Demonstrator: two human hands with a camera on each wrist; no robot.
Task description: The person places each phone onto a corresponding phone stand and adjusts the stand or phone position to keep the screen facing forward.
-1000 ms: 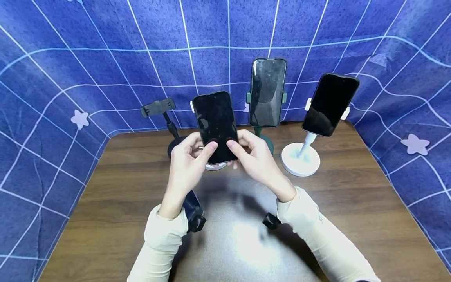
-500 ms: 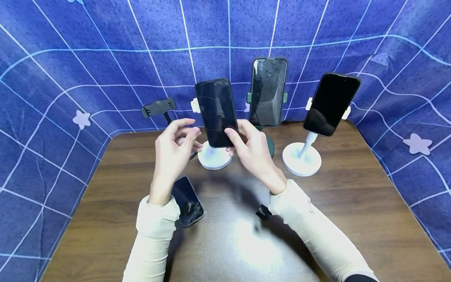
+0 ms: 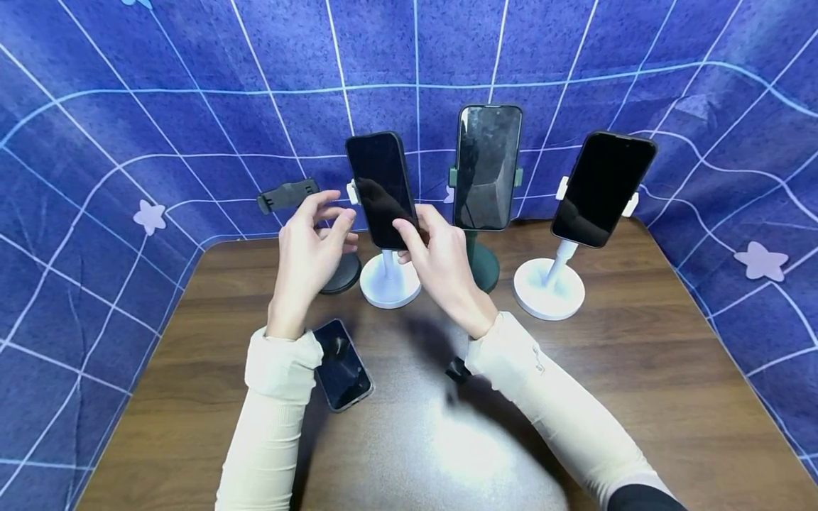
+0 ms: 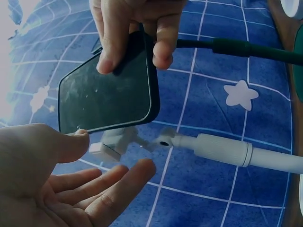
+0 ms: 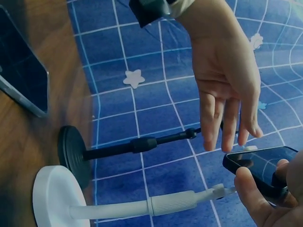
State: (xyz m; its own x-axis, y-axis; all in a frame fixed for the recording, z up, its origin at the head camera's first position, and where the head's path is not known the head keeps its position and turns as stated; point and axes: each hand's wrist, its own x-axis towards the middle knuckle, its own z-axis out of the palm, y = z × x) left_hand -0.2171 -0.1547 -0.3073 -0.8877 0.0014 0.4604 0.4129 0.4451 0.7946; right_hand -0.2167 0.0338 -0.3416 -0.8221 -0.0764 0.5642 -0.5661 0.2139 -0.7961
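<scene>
My right hand [image 3: 441,259] pinches a black smartphone [image 3: 382,188] by its lower right edge, thumb on the screen. The smartphone leans upright in front of the white clamp [image 4: 111,144] of a white phone stand [image 3: 390,282]. Beside its left edge is my left hand [image 3: 309,252], fingers loosely bent with nothing in them. In the left wrist view the left thumb overlaps the phone's edge, and the other fingers spread below the clamp. A second smartphone [image 3: 342,365] lies screen up on the table near the left wrist.
A green stand [image 3: 483,270] holds a phone [image 3: 488,167], and at the right another white stand [image 3: 548,289] holds a tilted phone [image 3: 603,188]. Behind my left hand stands a black stand with its clamp [image 3: 287,195] bare. A blue cloth [image 3: 255,57] backs the wooden table [image 3: 211,319].
My left hand has let go of the smartphone and moved left. My right hand has lifted the smartphone back and upward toward the white stand's clamp.
</scene>
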